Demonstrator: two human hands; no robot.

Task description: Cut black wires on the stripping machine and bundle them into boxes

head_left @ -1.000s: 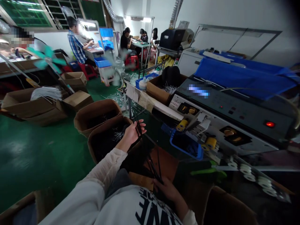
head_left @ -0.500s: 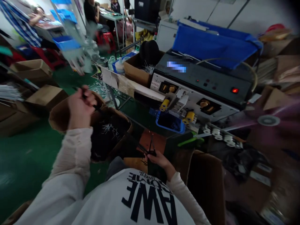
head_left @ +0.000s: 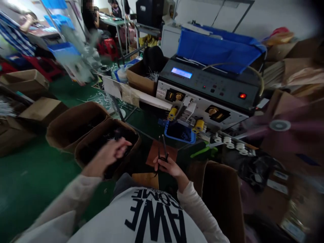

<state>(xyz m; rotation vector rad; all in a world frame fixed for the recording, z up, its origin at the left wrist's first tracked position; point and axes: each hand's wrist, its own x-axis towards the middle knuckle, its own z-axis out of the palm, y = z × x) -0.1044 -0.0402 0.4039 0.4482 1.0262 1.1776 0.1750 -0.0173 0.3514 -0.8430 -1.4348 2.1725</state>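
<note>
The nearer tall carton [head_left: 138, 139] holds dark material, partly hidden by the left hand [head_left: 112, 153], whose fingers are curled but too blurred to tell whether they grip anything. Behind it stands another carton [head_left: 55, 135] with dark contents. The right hand [head_left: 169, 165] pinches black strands [head_left: 164, 145] upright before the body. Beyond, a blue tray [head_left: 180, 141] of dark pieces sits below the lit machine [head_left: 227, 91]; beside that, a small box [head_left: 140, 81] contains white strands.

Left hand [head_left: 110, 156]: blurred; I cannot tell its grip. Pink fan [head_left: 279, 125]: blades smeared on my feed. Display [head_left: 181, 73]: lettering too small for me. Checked shirt [head_left: 19, 35]: cut by left edge.
</note>
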